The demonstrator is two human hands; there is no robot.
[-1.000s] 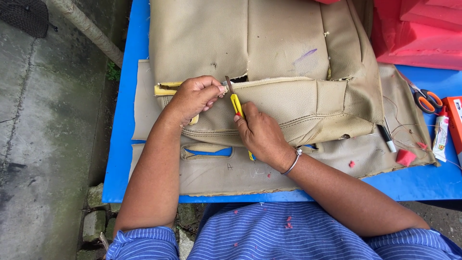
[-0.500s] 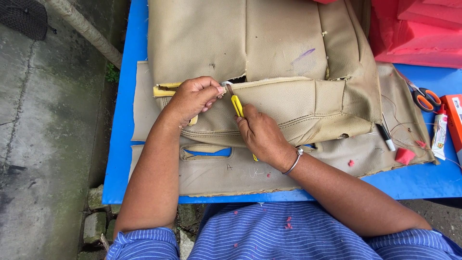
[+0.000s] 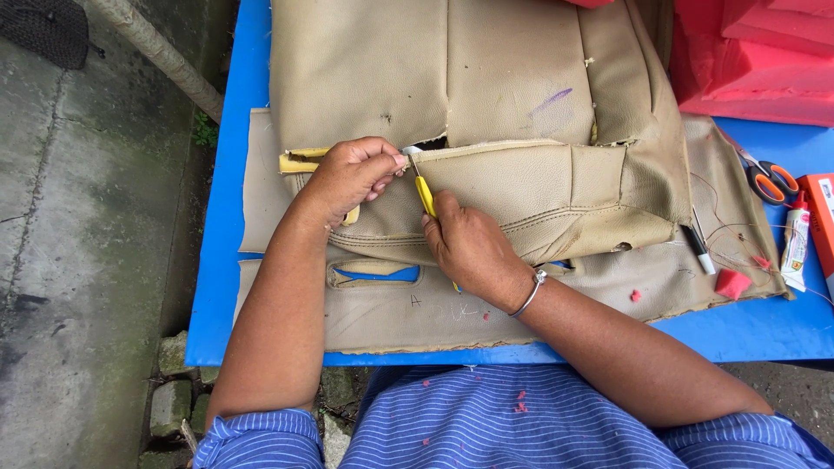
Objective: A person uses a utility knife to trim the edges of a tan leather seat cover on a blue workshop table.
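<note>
While the left hand (image 3: 352,176) pinches the upper edge of the tan leatherette seat cover (image 3: 486,113) between thumb and fingertips, it pulls that edge taut beside the gap in the seam, so the stitching stands open to the blade. The right hand (image 3: 469,247) is curled around a yellow-handled cutter (image 3: 425,194), fingers pressed tight on the handle and the tip aimed up into the opened seam just beside the left fingertips; the tool looks like a seam ripper or small knife, though its tip is too small to tell. The cover lies spread across a blue table (image 3: 228,260), on top of flat tan panels (image 3: 382,308) of the same material, which keeps the seam at a working height near the person's chest. Off to the right, well apart from the hands, lie orange-handled scissors (image 3: 769,181), a marker pen (image 3: 698,247) and a small glue tube (image 3: 795,241), within reach but clear of the cutting.
</note>
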